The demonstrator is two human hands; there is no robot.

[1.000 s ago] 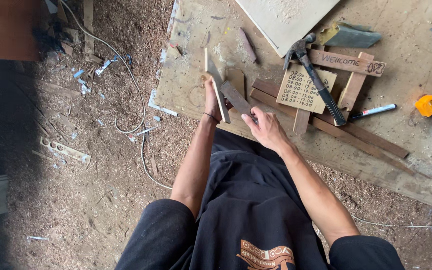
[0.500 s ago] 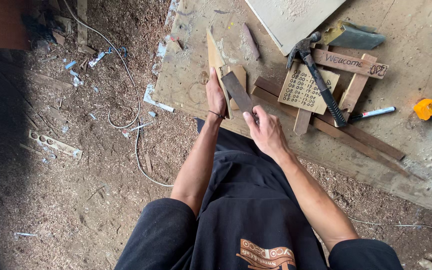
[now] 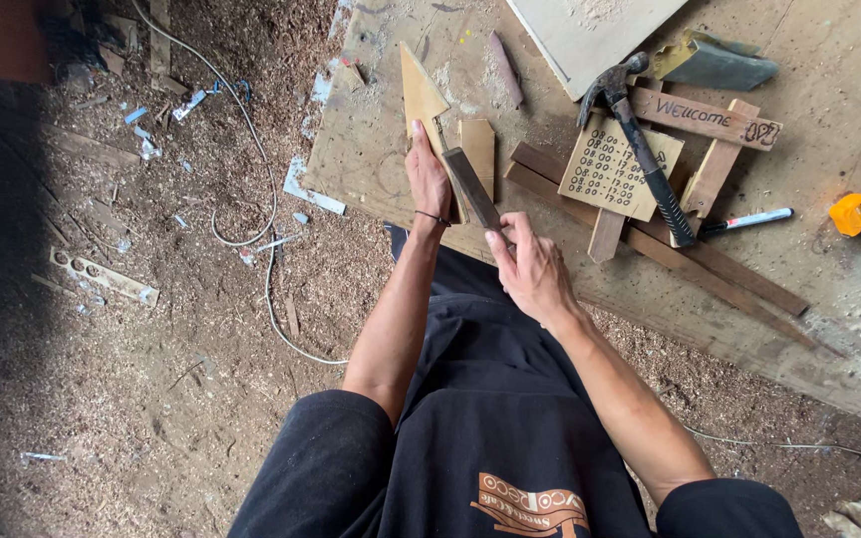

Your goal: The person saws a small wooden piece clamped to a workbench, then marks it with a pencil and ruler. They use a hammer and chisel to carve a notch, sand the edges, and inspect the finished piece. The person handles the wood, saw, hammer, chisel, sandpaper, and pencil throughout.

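A pointed wooden piece [image 3: 421, 95] lies on the worktop [image 3: 371, 159], its near end pinned under the left hand [image 3: 428, 179], whose grip is clenched on it. Just right of that piece, the right hand [image 3: 530, 269] grasps a dark flat block [image 3: 470, 184] slanting across it. Farther right lie a hammer [image 3: 640, 149] and a marker [image 3: 749, 219].

Pointed pale wood piece [image 3: 421, 95] upright on board edge; dark flat block [image 3: 470, 186] slanting against it.
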